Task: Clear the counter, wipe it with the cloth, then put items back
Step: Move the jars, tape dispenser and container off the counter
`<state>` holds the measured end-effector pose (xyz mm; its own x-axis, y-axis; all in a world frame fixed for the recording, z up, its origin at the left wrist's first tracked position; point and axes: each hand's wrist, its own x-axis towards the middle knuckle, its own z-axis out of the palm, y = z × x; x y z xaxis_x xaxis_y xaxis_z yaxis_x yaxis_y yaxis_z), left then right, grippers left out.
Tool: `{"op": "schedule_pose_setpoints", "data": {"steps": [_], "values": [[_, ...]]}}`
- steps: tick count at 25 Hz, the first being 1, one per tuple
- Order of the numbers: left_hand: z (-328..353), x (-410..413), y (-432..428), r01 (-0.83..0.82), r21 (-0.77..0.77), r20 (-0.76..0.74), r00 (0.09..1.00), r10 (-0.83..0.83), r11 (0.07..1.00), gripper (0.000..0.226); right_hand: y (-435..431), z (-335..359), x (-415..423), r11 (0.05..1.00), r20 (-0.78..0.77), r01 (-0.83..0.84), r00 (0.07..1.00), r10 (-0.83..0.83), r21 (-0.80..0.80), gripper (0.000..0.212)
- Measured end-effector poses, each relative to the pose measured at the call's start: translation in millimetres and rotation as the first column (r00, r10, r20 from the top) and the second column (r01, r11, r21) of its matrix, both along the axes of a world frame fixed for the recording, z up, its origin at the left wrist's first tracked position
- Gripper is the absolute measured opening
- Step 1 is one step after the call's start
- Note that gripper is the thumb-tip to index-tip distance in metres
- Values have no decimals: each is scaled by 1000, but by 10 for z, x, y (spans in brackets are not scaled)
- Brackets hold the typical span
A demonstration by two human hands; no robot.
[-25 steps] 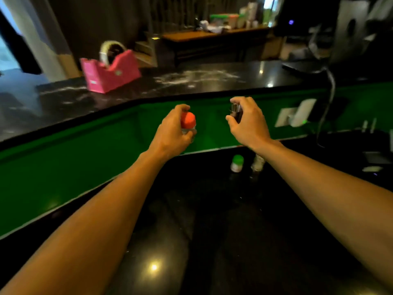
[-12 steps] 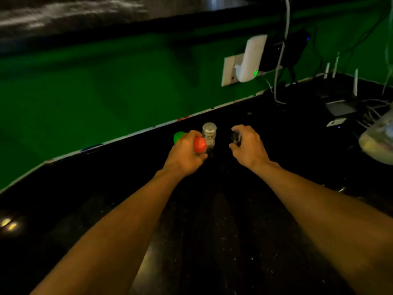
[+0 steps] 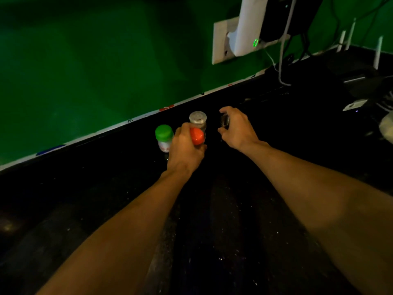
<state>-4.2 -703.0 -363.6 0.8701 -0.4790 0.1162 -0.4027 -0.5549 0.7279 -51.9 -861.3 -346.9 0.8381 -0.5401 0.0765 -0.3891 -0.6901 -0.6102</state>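
Just left of the left hand [image 3: 185, 149] stands a green-capped jar [image 3: 164, 137] on the black table [image 3: 223, 231]; its fingers grip an orange-capped jar [image 3: 197, 136], a grey-lidded jar [image 3: 198, 119] just behind. Right hand [image 3: 237, 128] fingers clasp a small dark jar [image 3: 224, 120].

Black counter [image 3: 212, 241], glossy and flecked with pale specks, meeting a green wall [image 3: 95, 60] along a white strip [image 3: 119, 124] at its far edge. Jars near that edge: green lid [image 3: 164, 132], orange-red lid [image 3: 197, 136], silver-grey lid [image 3: 198, 117]. White wall socket [image 3: 221, 43]; white plug-in device [image 3: 247, 26] with green light.
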Motion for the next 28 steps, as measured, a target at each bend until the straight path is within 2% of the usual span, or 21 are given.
{"op": "schedule_pose_setpoints", "data": {"steps": [4,7,11,14,18,23,28], "values": [[61,-13,120,31,14,-116,993,-30,999,84,44,-3,-27,1000,-27,19,999,-18,16,70],[307,-57,275,96,37,-150,985,-90,995,92,110,163,-147,1000,-32,16,999,-17,-8,81],[957,-63,665,181,62,-180,969,-168,981,93,339,627,-297,994,55,-1,998,7,-110,65],[1594,-13,1181,147,69,-78,987,-141,987,88,689,1209,-353,986,145,-29,988,54,-164,48],[2325,-34,1957,66,82,64,995,-71,994,87,1369,1950,-334,965,237,-107,957,165,-240,40],[3169,-234,3207,-50,46,177,983,41,998,83,2616,2976,-185,895,353,-248,854,382,-370,39],[3680,-406,4485,-222,-10,341,916,212,975,76,3745,3433,51,816,368,-381,752,547,-435,43]]}}
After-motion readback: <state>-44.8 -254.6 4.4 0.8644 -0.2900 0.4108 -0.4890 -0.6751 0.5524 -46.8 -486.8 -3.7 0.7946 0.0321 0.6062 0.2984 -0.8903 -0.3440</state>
